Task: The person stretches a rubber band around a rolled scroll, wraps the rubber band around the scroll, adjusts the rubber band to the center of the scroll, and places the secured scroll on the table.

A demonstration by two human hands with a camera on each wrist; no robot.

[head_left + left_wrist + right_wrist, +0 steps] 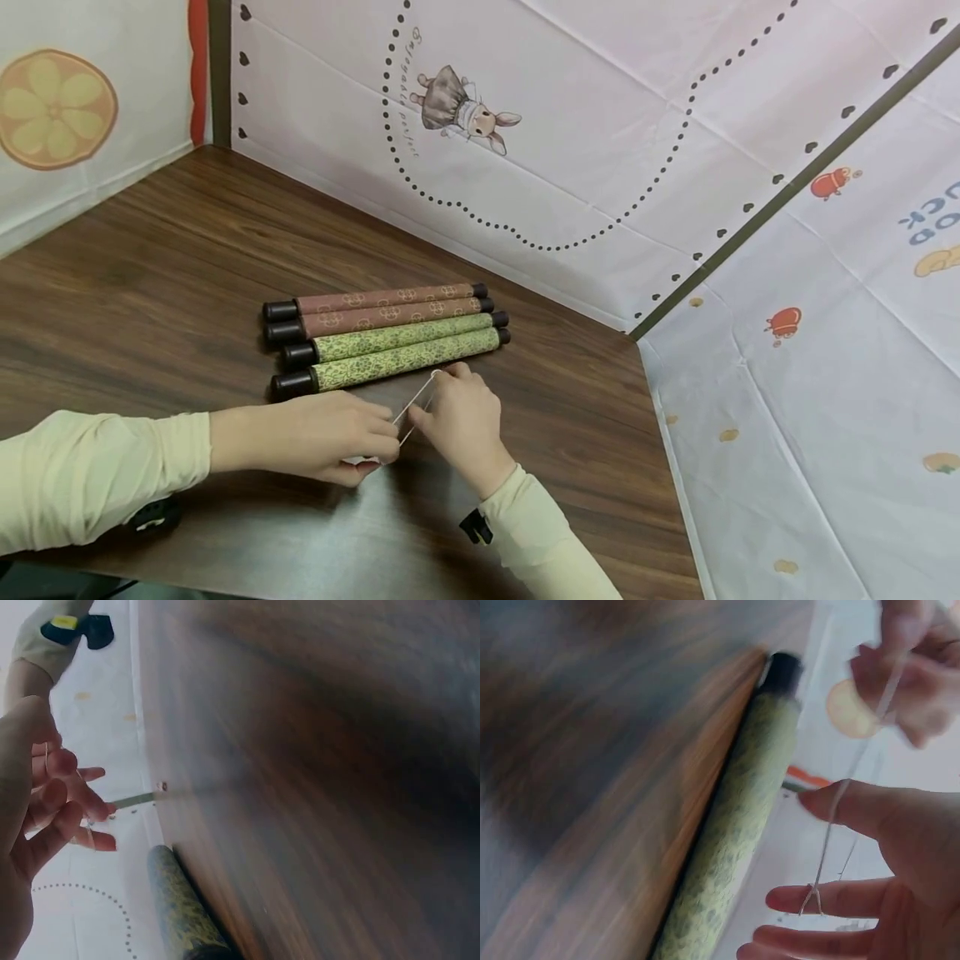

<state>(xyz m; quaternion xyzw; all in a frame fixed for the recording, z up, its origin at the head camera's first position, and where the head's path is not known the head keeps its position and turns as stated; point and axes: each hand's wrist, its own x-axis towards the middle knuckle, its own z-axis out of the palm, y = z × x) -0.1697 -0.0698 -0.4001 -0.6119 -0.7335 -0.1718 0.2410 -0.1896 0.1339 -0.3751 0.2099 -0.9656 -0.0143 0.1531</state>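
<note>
My left hand pinches a thin white string between curled fingers and thumb, just in front of the scrolls. A small white patch shows beneath those fingers. From there the string runs, stretched, to my right hand. In the right wrist view the right thumb and fingers are extended, with the string passing over the thumb and looped at a finger. Behind both hands lie two green patterned rolled scrolls with black end knobs. Two reddish-brown scrolls lie parallel beyond them.
The scrolls rest side by side on a dark wooden table. Printed white cloth walls enclose its back and sides. A black wrist device sits at the right sleeve, another beneath the left sleeve.
</note>
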